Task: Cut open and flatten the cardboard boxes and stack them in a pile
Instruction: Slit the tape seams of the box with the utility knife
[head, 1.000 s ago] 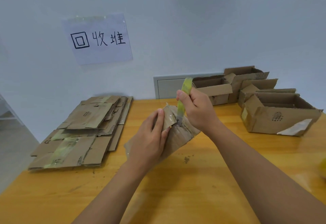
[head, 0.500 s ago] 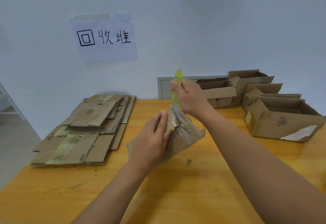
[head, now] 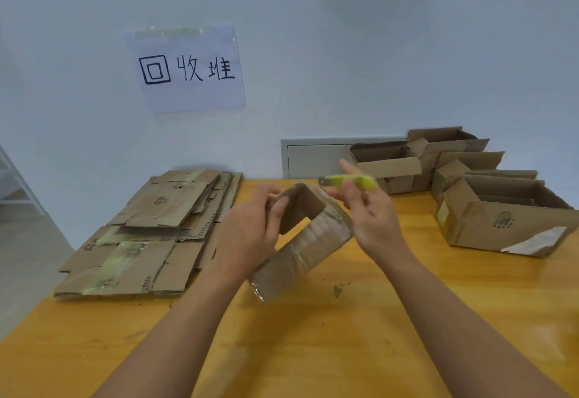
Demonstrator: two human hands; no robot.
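a: what are the hands gripping?

b: the left hand [head: 250, 234] curls round the near end of a small opened cardboard box [head: 308, 237], held tilted just above the table. the right hand [head: 372, 215] pinches a yellow-green utility knife [head: 347, 180] with its blade pointing left; its other fingers are spread, close beside the box's far end.

a: and the surface, the room?

b: an orange-yellow wooden table [head: 344, 335] against a pale wall. a paper sign [head: 186, 68] with three handwritten characters is taped to the wall, with a grey wall panel [head: 313, 156] lower down.

a: how many of each?

b: one pile of flattened boxes [head: 150, 234] at left; its sheets overlap too much to count. at right, a cluster of open boxes [head: 470, 184], about five. one knife, one box in hand.
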